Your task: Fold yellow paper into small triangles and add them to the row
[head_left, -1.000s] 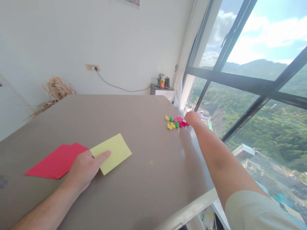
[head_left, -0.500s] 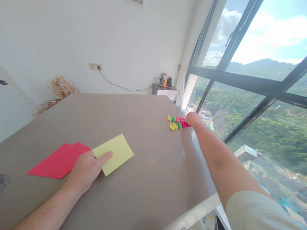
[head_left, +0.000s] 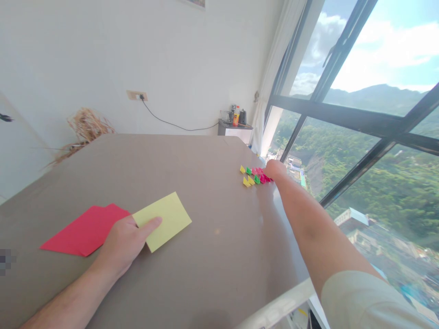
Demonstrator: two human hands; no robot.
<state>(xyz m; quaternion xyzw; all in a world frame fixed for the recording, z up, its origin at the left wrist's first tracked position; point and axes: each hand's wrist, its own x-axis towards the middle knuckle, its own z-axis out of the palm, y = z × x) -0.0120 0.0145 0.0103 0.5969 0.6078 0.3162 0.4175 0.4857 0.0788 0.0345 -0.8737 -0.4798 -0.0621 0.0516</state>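
Observation:
My left hand (head_left: 128, 240) grips a pale yellow sheet of paper (head_left: 168, 224), thumb on top and the other fingers hidden beneath it. Partly behind that hand, red paper sheets (head_left: 80, 230) lie on the brown table (head_left: 206, 283). My right arm stretches far out to the table's right edge. There my right hand (head_left: 275, 169) is closed beside a cluster of small folded paper boats, among them a yellow boat (head_left: 246, 182), a green boat (head_left: 257, 179) and a pink boat (head_left: 254, 171). Its fingertips are hidden from me, and I cannot make out what they hold, if anything.
Along the right side runs a large window (head_left: 356, 137). At the far end stands a small cabinet (head_left: 236, 130) with an orange bottle (head_left: 236, 116) and a dark kettle (head_left: 243, 116). Dried stalks (head_left: 87, 124) lean near the left wall. A white rail (head_left: 277, 304) passes the near edge.

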